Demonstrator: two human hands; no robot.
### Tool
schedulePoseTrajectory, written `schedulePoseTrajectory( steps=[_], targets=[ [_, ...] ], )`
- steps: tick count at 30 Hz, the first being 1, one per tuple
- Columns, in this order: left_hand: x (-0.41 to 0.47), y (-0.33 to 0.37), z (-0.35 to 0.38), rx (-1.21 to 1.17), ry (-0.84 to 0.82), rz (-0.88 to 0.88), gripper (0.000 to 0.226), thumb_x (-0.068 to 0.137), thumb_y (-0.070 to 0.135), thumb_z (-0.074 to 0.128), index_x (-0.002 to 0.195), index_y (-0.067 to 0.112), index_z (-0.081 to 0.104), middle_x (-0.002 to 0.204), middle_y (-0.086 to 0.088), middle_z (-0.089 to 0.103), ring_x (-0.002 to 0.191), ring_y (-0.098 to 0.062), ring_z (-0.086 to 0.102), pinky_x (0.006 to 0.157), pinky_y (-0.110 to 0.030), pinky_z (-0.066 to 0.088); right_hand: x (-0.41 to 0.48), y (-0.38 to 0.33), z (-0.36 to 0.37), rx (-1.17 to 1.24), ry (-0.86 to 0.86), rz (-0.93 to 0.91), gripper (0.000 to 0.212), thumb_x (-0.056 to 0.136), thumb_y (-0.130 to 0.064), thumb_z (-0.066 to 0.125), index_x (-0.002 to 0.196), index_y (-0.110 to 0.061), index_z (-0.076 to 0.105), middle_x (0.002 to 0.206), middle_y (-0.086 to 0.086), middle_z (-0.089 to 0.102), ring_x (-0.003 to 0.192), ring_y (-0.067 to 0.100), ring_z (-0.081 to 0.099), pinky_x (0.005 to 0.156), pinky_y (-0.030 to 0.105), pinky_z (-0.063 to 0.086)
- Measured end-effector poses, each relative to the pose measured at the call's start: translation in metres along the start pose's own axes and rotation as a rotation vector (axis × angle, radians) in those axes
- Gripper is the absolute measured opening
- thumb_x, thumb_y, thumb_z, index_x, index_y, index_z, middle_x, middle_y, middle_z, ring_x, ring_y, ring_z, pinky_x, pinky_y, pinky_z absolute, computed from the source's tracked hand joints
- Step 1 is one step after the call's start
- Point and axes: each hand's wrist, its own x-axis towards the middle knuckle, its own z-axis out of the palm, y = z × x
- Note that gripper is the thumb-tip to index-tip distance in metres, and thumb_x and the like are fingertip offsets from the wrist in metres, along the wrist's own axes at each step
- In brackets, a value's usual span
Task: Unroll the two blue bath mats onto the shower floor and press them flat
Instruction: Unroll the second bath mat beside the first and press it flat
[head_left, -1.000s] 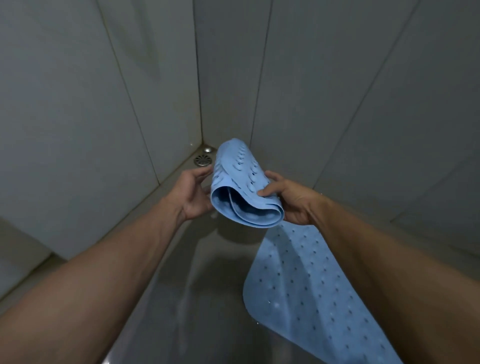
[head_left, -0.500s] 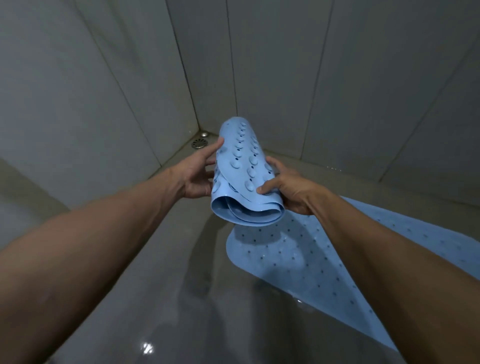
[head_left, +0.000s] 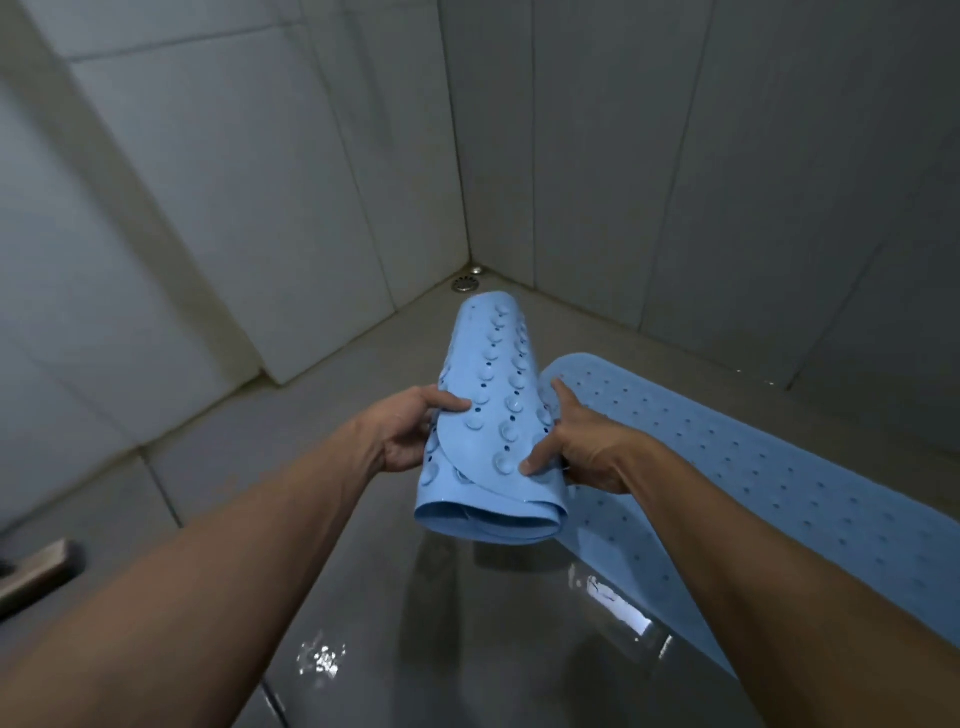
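Observation:
A rolled blue bath mat (head_left: 493, 415) with suction cups on its outside is held in the air above the wet shower floor (head_left: 322, 415), its open end toward me. My left hand (head_left: 410, 434) grips its left side, thumb on top. My right hand (head_left: 582, 447) grips its right side, thumb pressed on the loose flap. A second blue bath mat (head_left: 753, 467) lies unrolled and flat on the floor to the right, running along the right wall; my right forearm hides part of it.
Grey tiled walls meet in the far corner, where a round metal drain (head_left: 465, 282) sits in the floor. A metal handle (head_left: 36, 571) juts in at the left edge. The glossy floor shows light reflections near me.
The view has swung left and down, so the drain and flat mat now sit further right. Both hands still hold the roll, now lower, with its outer flap starting to lift.

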Motion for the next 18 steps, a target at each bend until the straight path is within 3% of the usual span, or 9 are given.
schedulePoseTrajectory(
  steps=[3,7,10,14,16,18],
  targets=[
    [-0.014,-0.003,0.001,-0.016,-0.024,0.028,0.057,0.081,-0.004,0.065,0.136,0.009,0.055,0.131,-0.023,0.062,0.122,-0.042,0.058,0.102,-0.057,0.046,-0.019,-0.005,0.003,-0.027,-0.021,-0.002,0.129,0.070,0.023,0.068,0.155,-0.040,-0.004,0.147,0.002,0.044,0.108,0.033,0.059,0.068,0.041,0.059],
    [-0.028,-0.003,0.003,-0.025,-0.008,0.057,0.059,0.082,-0.008,0.063,0.137,0.011,0.055,0.131,-0.022,0.062,0.121,-0.042,0.059,0.098,-0.057,0.049,-0.030,-0.005,0.010,-0.037,-0.020,-0.011,0.118,0.068,0.027,0.065,0.154,-0.037,0.014,0.109,-0.005,0.057,0.100,0.029,0.061,0.072,0.043,0.059],
    [-0.034,-0.003,0.000,-0.012,-0.009,0.054,0.063,0.078,-0.011,0.065,0.137,0.009,0.054,0.130,-0.023,0.062,0.119,-0.043,0.060,0.098,-0.058,0.049,-0.036,-0.001,0.019,0.005,-0.025,-0.018,0.098,0.065,0.027,0.065,0.141,-0.029,0.038,0.118,0.006,0.064,0.106,0.034,0.063,0.083,0.051,0.059],
    [-0.033,-0.014,-0.009,0.025,-0.059,0.020,0.062,0.079,-0.013,0.063,0.136,0.008,0.054,0.129,-0.023,0.063,0.118,-0.043,0.060,0.099,-0.059,0.048,-0.043,0.019,0.035,0.092,-0.005,0.033,0.089,0.069,0.023,0.066,0.133,-0.033,0.040,0.119,0.010,0.062,0.106,0.036,0.062,0.090,0.056,0.054],
    [-0.031,-0.029,-0.018,0.033,-0.078,-0.007,0.067,0.076,-0.013,0.067,0.137,0.010,0.054,0.129,-0.022,0.063,0.118,-0.043,0.061,0.101,-0.059,0.046,-0.045,0.034,0.049,0.189,0.042,0.058,0.071,0.078,0.016,0.063,0.130,-0.028,0.043,0.114,0.011,0.063,0.101,0.034,0.064,0.087,0.054,0.055],
    [-0.030,-0.047,-0.029,0.052,-0.088,-0.045,0.075,0.069,-0.011,0.072,0.138,0.011,0.052,0.129,-0.021,0.064,0.116,-0.043,0.062,0.100,-0.060,0.047,-0.047,0.054,0.064,0.269,0.084,0.069,0.042,0.087,0.005,0.061,0.119,-0.021,0.053,0.105,0.010,0.068,0.088,0.029,0.068,0.071,0.045,0.057]
  ],
)
